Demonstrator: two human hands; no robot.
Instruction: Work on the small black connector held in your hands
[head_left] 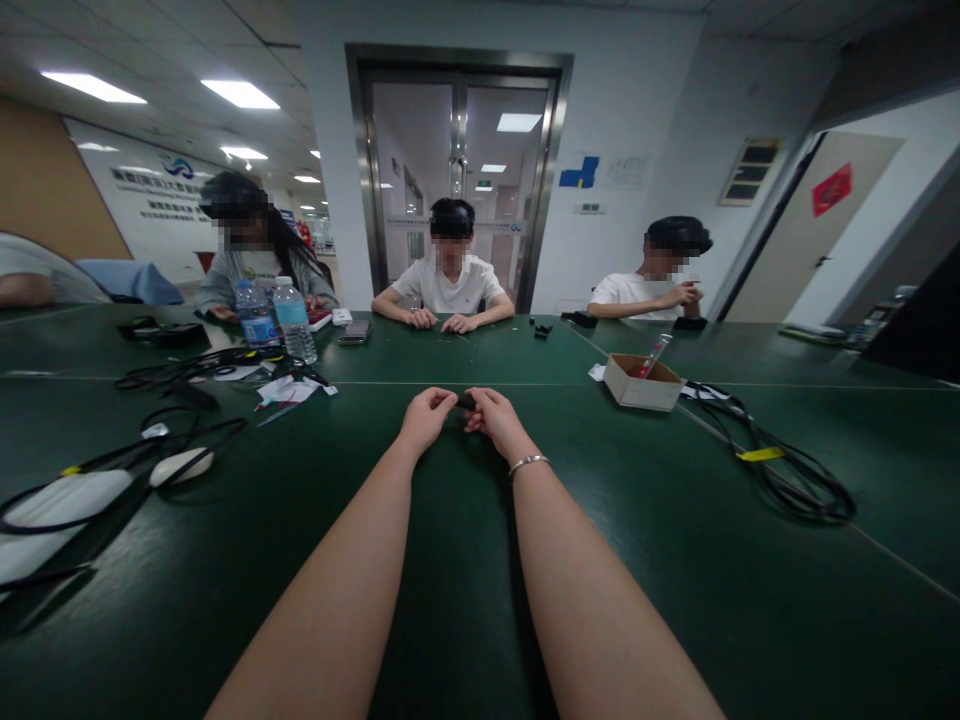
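Both my arms reach forward over a dark green table (465, 560). Between my fingers is a small black object (466, 402), too small and too covered to name. My right hand (496, 418) is closed around it, fingers curled. My left hand (429, 418) pinches at the object's left end, thumb and fingertips together. The two hands are close to each other, just above the tabletop. A silver bracelet (529, 462) circles my right wrist.
An open cardboard box (643, 392) stands front right, beside a coiled black cable (795, 480). Tangled cables, a white mouse (181, 466), papers (289, 390) and two water bottles (294, 318) are at left. Three people wearing black headsets sit across; part of another person shows far left.
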